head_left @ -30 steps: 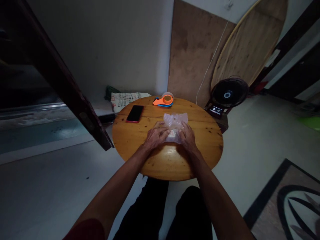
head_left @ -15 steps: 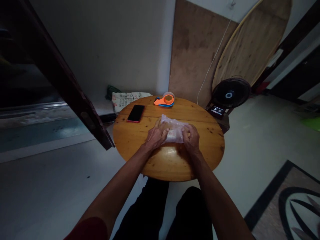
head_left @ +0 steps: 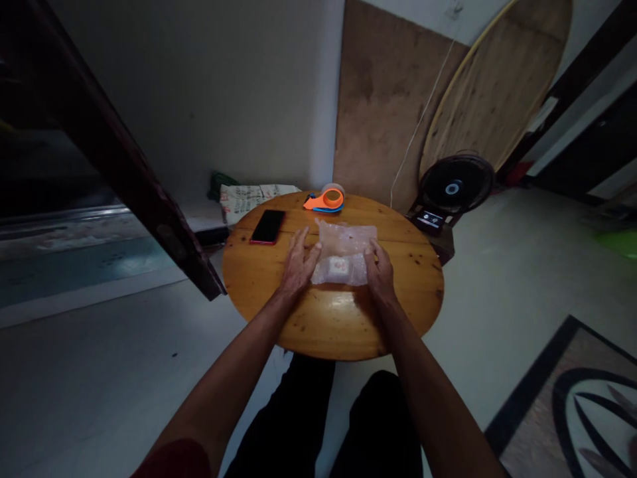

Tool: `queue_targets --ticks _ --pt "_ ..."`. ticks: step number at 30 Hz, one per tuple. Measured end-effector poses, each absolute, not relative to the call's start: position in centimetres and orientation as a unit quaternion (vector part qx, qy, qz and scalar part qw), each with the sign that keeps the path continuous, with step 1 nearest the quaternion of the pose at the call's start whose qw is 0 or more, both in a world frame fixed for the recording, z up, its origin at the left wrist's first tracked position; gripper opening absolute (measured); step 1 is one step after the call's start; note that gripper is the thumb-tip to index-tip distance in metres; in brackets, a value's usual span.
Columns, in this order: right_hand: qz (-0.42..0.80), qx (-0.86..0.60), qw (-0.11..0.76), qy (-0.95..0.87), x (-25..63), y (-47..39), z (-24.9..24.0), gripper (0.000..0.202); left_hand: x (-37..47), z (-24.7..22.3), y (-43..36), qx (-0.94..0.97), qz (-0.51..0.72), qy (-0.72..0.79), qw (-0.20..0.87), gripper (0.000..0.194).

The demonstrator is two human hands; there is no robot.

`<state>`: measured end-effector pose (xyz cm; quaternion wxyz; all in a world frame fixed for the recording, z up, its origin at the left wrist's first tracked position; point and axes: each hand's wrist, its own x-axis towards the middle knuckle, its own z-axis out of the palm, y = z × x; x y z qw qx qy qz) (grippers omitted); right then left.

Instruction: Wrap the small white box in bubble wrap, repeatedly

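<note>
A sheet of bubble wrap (head_left: 348, 240) lies on the round wooden table (head_left: 338, 332). At its near edge a small white box (head_left: 339, 266) with reddish marks shows through, with wrap folded around it. Beside the left edge of the wrap is my left hand (head_left: 299, 264), fingers stretched forward and apart, thumb at the wrap's edge. My right hand (head_left: 379, 269) rests along the right edge, its fingers extended and touching the wrap or close against it. Neither hand grips anything.
An orange and blue tape dispenser (head_left: 326, 200) stands at the table's far edge. A phone with a red rim (head_left: 267, 227) lies at the far left. Beyond the table to the right is a dark fan (head_left: 455, 188); a printed sack (head_left: 246, 201) lies behind on the left.
Both hands have loosened from the bubble wrap. My left hand has shifted left and its fingers have spread; the wrap now lies flatter, showing more of the white box.
</note>
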<state>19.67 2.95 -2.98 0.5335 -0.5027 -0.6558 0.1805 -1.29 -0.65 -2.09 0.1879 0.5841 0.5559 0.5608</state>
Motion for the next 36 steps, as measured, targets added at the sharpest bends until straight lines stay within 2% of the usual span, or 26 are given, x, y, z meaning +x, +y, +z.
queue_targets --ticks 3,6,10,13,15,17,21,27,32,36 --pt "0.175 -0.512 0.522 -0.660 19.8 3.4 -3.4 0.042 -1.3 -2.3 -0.6 0.578 0.551 0.574 0.182 0.070" --pt "0.182 -0.522 0.504 -0.664 20.0 3.7 -3.9 0.027 -1.3 -2.5 -0.4 0.565 0.507 0.620 0.197 0.075" --pt "0.210 -0.515 0.498 -0.665 19.9 3.7 -4.0 0.012 -1.7 -2.4 -0.4 0.556 0.503 0.647 0.139 0.051" --pt "0.226 -0.490 0.514 -0.666 19.8 3.4 -3.5 0.012 -1.7 -2.0 -0.8 0.593 0.509 0.620 0.067 0.033" --pt "0.236 -0.462 0.503 -0.691 20.0 3.1 -2.8 0.013 -1.7 -1.8 -1.0 0.616 0.507 0.600 0.052 0.029" --pt "0.236 -0.440 0.458 -0.736 20.6 2.6 -1.7 0.013 -1.7 -1.7 -1.1 0.626 0.513 0.586 0.046 0.027" --pt "0.177 -0.424 0.316 -0.830 22.8 0.3 0.8 0.015 -1.9 -0.9 -1.7 0.623 0.518 0.585 0.039 0.025" --pt "0.072 -0.434 0.171 -0.882 24.3 -5.6 1.0 0.022 -0.9 2.9 -4.6 0.675 0.428 0.599 0.049 0.026" --pt "0.031 -0.436 0.124 -0.891 23.2 -9.4 0.6 0.027 -0.9 4.7 -7.3 0.818 0.247 0.509 0.101 0.024" --pt "0.036 -0.417 0.095 -0.903 23.4 -10.9 1.1 0.032 -3.1 3.9 -8.3 0.836 0.148 0.521 0.089 0.030"
